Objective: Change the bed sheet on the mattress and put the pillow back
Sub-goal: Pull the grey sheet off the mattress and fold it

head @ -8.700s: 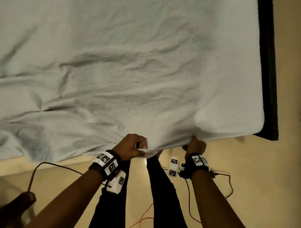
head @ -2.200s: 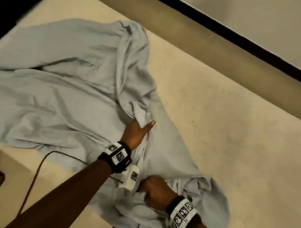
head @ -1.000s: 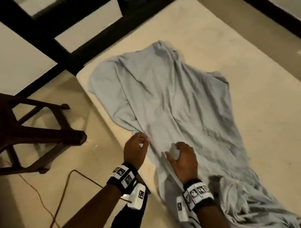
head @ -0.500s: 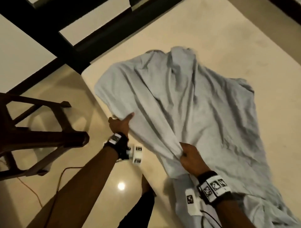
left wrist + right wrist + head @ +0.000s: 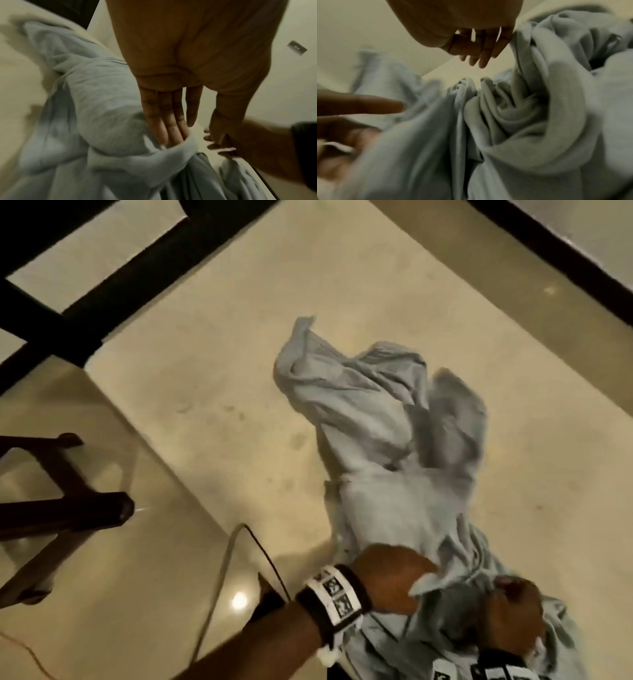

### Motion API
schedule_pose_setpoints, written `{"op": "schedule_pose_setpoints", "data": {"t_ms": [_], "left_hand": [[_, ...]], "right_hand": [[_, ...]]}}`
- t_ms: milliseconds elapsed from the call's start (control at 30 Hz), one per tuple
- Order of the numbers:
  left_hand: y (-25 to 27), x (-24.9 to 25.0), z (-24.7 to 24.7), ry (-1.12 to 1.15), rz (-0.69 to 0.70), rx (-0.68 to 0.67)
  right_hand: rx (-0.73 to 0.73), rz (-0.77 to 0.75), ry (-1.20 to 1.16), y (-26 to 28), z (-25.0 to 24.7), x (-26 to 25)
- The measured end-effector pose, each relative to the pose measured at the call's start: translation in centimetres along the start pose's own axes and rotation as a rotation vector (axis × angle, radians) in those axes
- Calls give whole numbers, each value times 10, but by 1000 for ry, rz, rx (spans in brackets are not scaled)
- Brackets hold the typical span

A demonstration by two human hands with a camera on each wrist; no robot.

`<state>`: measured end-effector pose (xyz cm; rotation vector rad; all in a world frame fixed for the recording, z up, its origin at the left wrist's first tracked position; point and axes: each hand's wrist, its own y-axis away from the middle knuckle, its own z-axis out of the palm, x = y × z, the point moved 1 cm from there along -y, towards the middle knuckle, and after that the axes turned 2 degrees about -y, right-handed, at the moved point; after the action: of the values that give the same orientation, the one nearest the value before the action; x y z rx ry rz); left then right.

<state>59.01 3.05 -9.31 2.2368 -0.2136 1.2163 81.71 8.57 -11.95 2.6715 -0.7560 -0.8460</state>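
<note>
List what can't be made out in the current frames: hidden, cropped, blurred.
- Left hand fingertips: head view, buried in the grey bed sheet; in the left wrist view the sheet fold covers them.
- Right hand: head view, part wrapped in sheet, wrist cut by bottom edge.
- Right wrist view: motion blur; grip unclear.
- Dark wooden furniture: cropped at left edge, type unclear.
- Pillow: in no view.

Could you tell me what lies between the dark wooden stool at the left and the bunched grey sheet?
In the head view, bare beige mattress and glossy floor separate the stool from the sheet; a thin cable loops near the mattress edge.
</note>
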Motion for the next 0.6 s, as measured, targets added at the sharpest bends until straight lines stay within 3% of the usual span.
{"op": "schedule_pose_setpoints", "data": {"t_ms": [33,100,200,300,433,600], "left_hand": [[-2,7,18,27,-11,6],[-2,7,44,184,-67,192],[11,-20,57,396,-228,550],[21,-48,42,158,-384,719],[-4,-78,-2,-96,-335,771],[-62,-93,-44,-19,-462,528]], "right_hand": [[-50,-123,-82,2,0,-1],[-196,-228,-284,1,-3,-9],[-319,-110,-456,-17,11,-26],[-352,-21,-359,-30,34,-27],[-398,-143,-148,-37,45,-22],[-425,-190,-153,-27,47,-11]]}}
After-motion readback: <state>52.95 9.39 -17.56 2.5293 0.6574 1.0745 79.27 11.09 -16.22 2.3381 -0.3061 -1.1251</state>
